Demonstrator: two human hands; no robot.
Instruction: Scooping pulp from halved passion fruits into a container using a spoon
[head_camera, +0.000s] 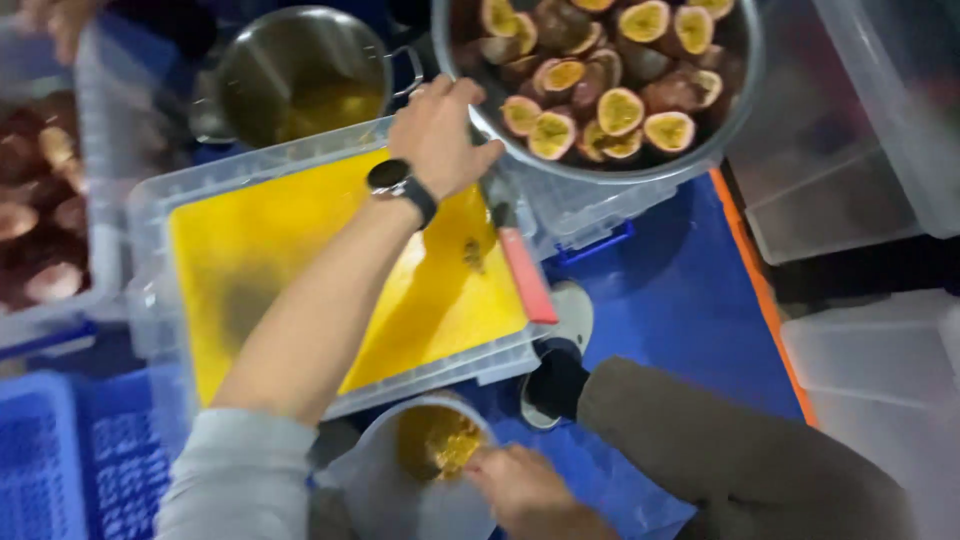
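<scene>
Left hand (440, 135) stretched far, fingers curled on the rim of a metal bowl (737, 105) of halved passion fruit (620, 110), above a yellow cutting board (300, 250) lying on a clear bin (150, 200). Right hand (520, 485) near, fingers clamped on the rim of a pitcher (385, 495) holding yellow pulp (440, 440). Steel pot (290, 70) far left.

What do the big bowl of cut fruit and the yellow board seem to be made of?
The bowl, gripped at its rim by the left hand, looks like metal: a thin grey rim with a dull shine. The yellow board appears to be plastic, smooth and evenly coloured with wet smears. It rests on a translucent bin, likely plastic too.
</scene>
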